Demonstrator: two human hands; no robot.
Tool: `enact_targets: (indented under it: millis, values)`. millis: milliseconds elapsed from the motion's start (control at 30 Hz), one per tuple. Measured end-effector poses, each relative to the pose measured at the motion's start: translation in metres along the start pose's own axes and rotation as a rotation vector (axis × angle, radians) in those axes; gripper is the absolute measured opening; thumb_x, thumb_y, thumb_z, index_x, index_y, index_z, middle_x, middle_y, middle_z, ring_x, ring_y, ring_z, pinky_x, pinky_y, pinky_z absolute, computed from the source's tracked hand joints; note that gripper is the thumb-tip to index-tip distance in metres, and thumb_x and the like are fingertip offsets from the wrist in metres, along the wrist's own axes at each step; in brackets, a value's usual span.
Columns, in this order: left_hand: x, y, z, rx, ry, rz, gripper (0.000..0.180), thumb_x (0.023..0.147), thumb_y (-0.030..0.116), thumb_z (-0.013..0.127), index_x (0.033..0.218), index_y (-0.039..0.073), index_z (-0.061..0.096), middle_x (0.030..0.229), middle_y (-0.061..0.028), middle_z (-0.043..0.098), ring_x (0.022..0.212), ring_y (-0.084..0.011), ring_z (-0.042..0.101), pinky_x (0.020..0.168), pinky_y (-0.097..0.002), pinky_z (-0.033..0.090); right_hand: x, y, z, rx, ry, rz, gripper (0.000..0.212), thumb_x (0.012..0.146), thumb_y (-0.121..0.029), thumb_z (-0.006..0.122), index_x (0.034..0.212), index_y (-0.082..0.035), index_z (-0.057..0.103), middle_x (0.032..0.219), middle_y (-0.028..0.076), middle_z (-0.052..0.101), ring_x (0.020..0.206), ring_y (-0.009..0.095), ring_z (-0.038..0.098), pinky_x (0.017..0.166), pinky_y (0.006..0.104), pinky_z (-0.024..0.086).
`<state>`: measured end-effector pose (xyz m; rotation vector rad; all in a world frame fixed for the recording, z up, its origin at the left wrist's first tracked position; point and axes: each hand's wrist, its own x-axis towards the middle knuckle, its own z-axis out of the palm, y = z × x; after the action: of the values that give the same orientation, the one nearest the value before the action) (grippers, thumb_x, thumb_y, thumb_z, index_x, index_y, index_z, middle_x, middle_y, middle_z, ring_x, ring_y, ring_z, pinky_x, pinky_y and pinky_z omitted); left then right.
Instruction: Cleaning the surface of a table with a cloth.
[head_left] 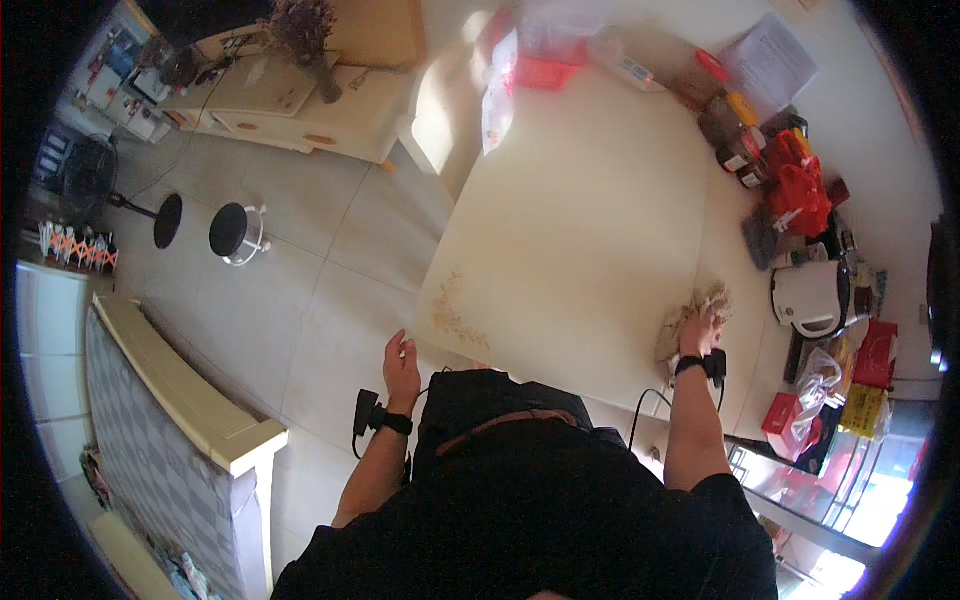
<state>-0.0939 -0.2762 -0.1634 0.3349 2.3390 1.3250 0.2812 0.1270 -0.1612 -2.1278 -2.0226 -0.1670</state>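
Rag beneath right hand on counter, long axis one-to-seven o'clock; right fingers' closure unclear. Left hand well apart, nine o'clock, fingers loosely curled, seemingly empty.

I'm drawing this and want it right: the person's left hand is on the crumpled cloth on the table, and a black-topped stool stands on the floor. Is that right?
Not quite: the head view shows the right hand on the crumpled cloth on the table. A black-topped stool does stand on the floor.
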Motion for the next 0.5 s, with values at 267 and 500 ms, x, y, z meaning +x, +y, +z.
enact_targets:
  millis: [267, 500]
  values:
    - [0.028, 0.008, 0.016, -0.247, -0.063, -0.077, 0.030, 0.093, 0.021, 0.047, 0.114, 0.000, 0.051, 0.080, 0.0006, 0.052, 0.065, -0.0073, 0.043, 0.061, -0.0222, 0.040, -0.085, -0.257, -0.011, -0.616, 0.867, -1.066, 0.037, 0.082, -0.025, 0.046, 0.106, 0.000, 0.060, 0.122, 0.022, 0.049, 0.116, 0.043, 0.041, 0.095, 0.0562, 0.034]
    - [0.049, -0.009, -0.004, -0.477, -0.085, -0.361, 0.044, 0.095, 0.040, 0.036, 0.110, 0.004, 0.054, 0.097, -0.0078, 0.058, 0.086, -0.0175, 0.056, 0.073, -0.0300, 0.046, -0.217, -0.308, -0.168, 0.622, -0.507, -1.420, 0.047, 0.072, -0.019, 0.061, 0.119, -0.018, 0.052, 0.135, 0.021, 0.036, 0.123, 0.041, 0.036, 0.087, 0.0493, 0.043]
